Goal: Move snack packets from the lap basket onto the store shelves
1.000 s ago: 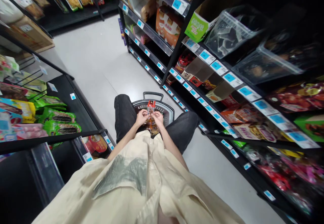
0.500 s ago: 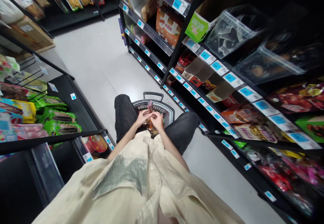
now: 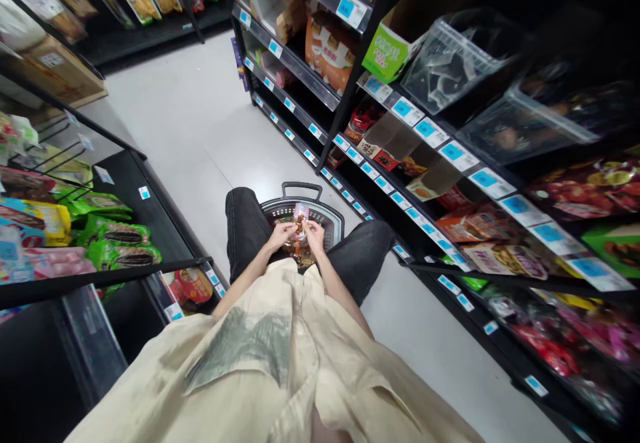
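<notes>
Between my black-trousered knees stands a grey shopping basket [image 3: 333, 219] with a perforated wall and a raised handle. Over it, my left hand [image 3: 283, 234] and my right hand [image 3: 314, 236] face each other, fingertips pinched close together. They grip a small packet [image 3: 301, 211], pink at the top and brownish-orange lower down, one hand on each side. Its exact contents are too small to make out. Below the hands, shiny brown and gold wrapped items [image 3: 300, 251] lie in the basket, partly covered by my fingers and shirt.
On the right, a black shelf unit holds clear plastic bins [image 3: 450, 63], a green carton [image 3: 387, 53] and bagged snacks. Green snack bags [image 3: 117, 239] lie on the left shelf. Grey floor [image 3: 185, 116] stretches ahead, with a cardboard box [image 3: 63, 69] at the far left.
My hands have drawn slightly apart, and the packet between them now shows a wider, flatter face. The basket and my legs stay put.
</notes>
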### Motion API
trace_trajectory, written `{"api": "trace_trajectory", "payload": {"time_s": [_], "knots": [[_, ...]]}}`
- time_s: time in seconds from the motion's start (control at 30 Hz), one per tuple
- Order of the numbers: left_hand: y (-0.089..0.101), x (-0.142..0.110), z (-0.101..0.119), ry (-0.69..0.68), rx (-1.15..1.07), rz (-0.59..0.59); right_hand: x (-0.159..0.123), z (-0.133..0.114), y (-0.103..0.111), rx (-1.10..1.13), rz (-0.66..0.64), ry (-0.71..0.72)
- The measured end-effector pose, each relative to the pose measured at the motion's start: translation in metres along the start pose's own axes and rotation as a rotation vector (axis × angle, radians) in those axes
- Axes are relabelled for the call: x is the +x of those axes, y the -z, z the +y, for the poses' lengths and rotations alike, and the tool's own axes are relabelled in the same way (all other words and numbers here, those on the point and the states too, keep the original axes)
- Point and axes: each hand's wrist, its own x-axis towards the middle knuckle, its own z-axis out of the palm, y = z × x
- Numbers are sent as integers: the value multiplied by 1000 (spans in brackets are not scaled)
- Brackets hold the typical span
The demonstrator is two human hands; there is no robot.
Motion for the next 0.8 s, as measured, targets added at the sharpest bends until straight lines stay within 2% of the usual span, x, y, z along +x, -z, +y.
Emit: {"api": "trace_trajectory", "payload": {"time_s": [0.13, 0.3, 0.6, 0.8], "knots": [[0, -1, 5, 14, 7, -30, -1, 0, 0, -7, -14, -4], [0, -2, 9, -33, 37, -41, -2, -3, 0, 3, -11, -14], [-3, -3, 4, -25, -59, -171, -1, -2, 0, 13, 10, -39], [-2, -3, 5, -17, -37, -188, -1, -2, 0, 53, 0, -42]]}}
